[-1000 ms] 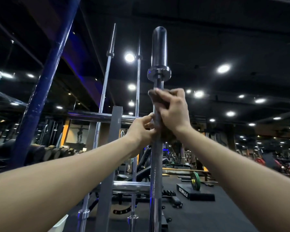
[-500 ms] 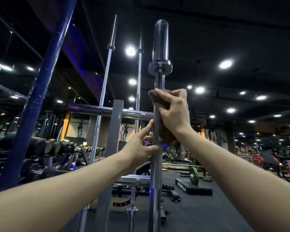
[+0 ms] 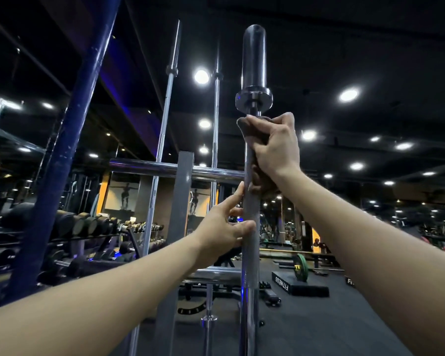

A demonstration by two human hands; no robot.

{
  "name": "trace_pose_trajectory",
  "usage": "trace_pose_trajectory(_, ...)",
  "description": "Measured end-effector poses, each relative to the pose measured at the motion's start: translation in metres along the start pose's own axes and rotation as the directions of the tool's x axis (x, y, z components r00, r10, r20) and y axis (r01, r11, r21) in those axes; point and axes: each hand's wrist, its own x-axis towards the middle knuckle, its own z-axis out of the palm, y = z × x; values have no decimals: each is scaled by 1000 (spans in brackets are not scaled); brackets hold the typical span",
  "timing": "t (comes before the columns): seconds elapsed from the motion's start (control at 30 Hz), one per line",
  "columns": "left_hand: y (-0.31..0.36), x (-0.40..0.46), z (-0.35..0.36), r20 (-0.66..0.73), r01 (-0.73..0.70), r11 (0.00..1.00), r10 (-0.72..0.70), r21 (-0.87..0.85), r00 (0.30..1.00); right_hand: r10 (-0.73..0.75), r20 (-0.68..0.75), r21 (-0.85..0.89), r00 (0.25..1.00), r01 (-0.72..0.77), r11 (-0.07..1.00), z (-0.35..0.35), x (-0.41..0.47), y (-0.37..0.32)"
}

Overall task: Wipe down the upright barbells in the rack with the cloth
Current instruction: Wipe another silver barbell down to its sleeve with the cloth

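Two bare forearms entering from the lower corners of the frame, converging on the nearest barbell point(image 3: 250, 253) at centre. Barbell standing upright, running from the bottom edge to its thick sleeve end in the upper centre, with a round collar just below that sleeve. Right hand point(image 3: 276, 147) high on the shaft, directly under the collar, fingers curled tight around a dark cloth point(image 3: 244, 128) wrapped about the bar; cloth showing above the knuckles and again below the heel of the hand, pressed against the steel. Left hand point(image 3: 225, 229) lower on the same shaft, just beneath the right, thumb laid across the front of the bar and forefinger pointing up along its left side; remaining fingers hidden behind the bar, so full wrap not confirmed. Hands close together but not touching. Behind, left of centre, a grey rack post point(image 3: 176, 227) with a chrome crossbar point(image 3: 165, 168) across it, and two further upright barbells point(image 3: 165, 124) slightly left of the held one. Blue slanted column point(image 3: 70, 140) at upper left. Dumbbell rack point(image 3: 88, 227) along the left middle. Farther back at lower right, a black platform point(image 3: 299, 287) marked FITNESS with a green weight plate point(image 3: 300, 271) standing behind it. Round ceiling lights point(image 3: 348, 95) scattered across the upper right.
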Motion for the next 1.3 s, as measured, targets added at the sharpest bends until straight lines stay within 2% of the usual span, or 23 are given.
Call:
trace_pose_trajectory(0.13, -3, 1, -4, -11, -30, 1000, 30, -10, 999, -91, 29, 92, 995, 88, 992, 3, -67, 15)
trace_pose_trajectory(0.23, -1, -2, 0, 16, -51, 999, 51, -10, 999, -73, 106, 173, 992, 54, 983, -5, -112, 30)
trace_pose_trajectory(0.33, 1, -2, 2, 12, -37, 999, 37, -8, 999, -75, 129, 102, 989, 62, 993, -8, -86, 25)
trace_pose_trajectory(0.5, 0, -1, 2, -23, -13, 1000, 13, 27, 1000, -37, 21, 44, 999, 36, 998, 3, -33, 11)
trace_pose_trajectory(0.63, -6, -10, 2, -38, -14, 1000, 15, 5, 999, -79, 24, 108, 997, 76, 991, 6, -92, 23)
trace_pose_trajectory(0.73, -16, -25, 3, -12, 60, 991, -59, 120, 998, -88, 89, 122, 992, 77, 990, -3, -122, 30)
trace_pose_trajectory(0.83, -19, -31, 5, -13, 100, 972, -100, 212, 995, -38, 95, 47, 995, 33, 998, -4, -81, 19)
trace_pose_trajectory(0.9, -19, -31, 4, -1, 111, 975, -113, 190, 994, 21, 46, 49, 999, -24, 998, 0, -44, 10)
trace_pose_trajectory(0.97, -21, -30, 2, -1, 104, 977, -106, 186, 994, 19, 3, 57, 1000, -19, 998, 7, -32, 8)
trace_pose_trajectory(1.17, -27, -30, 0, -22, 51, 978, -48, 201, 999, -78, 16, 177, 997, 74, 981, 9, -131, 27)
trace_pose_trajectory(1.3, -24, -32, 4, -5, 63, 983, -63, 174, 998, -72, 88, 126, 994, 61, 990, 0, -123, 30)
